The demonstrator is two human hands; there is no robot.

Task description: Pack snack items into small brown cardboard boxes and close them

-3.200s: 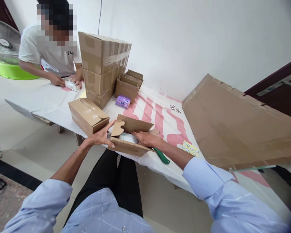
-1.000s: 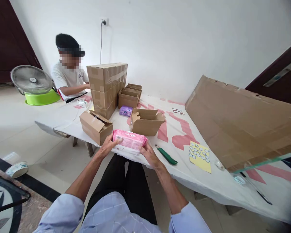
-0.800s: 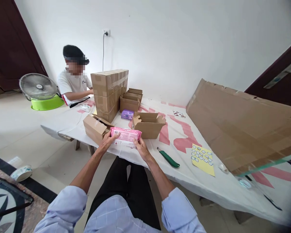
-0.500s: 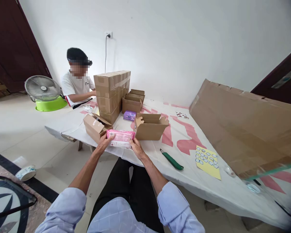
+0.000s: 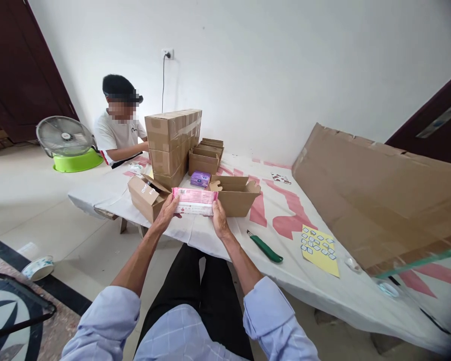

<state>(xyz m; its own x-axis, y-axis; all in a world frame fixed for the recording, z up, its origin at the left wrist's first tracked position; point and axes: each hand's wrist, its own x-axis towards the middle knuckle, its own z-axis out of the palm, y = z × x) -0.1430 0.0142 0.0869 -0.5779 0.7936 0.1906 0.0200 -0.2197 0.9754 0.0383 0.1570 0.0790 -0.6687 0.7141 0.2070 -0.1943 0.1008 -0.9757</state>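
A pink and white soft packet (image 5: 194, 201) is held up between both my hands, just above the near edge of the low white-covered table (image 5: 218, 240). My left hand (image 5: 167, 212) grips its left end and my right hand (image 5: 218, 220) grips its right end, fingers closed on it. Directly behind the packet an open cardboard box (image 5: 237, 195) stands with its flaps up. Another small cardboard box (image 5: 146, 196) with a loose lid lies to the left of my left hand.
A green-handled knife (image 5: 265, 246) and a yellow sticker sheet (image 5: 320, 243) lie to the right. Stacked taped cartons (image 5: 172, 141), open boxes (image 5: 205, 155) and a purple packet (image 5: 200, 178) sit behind. A big cardboard sheet (image 5: 383, 195) leans right. Another person (image 5: 118, 131) sits far left by a fan (image 5: 63, 136).
I have taken a pink packet in both hands and lifted it from the table edge up toward the open box, tilting its face toward me. The box stands farther back than at first.
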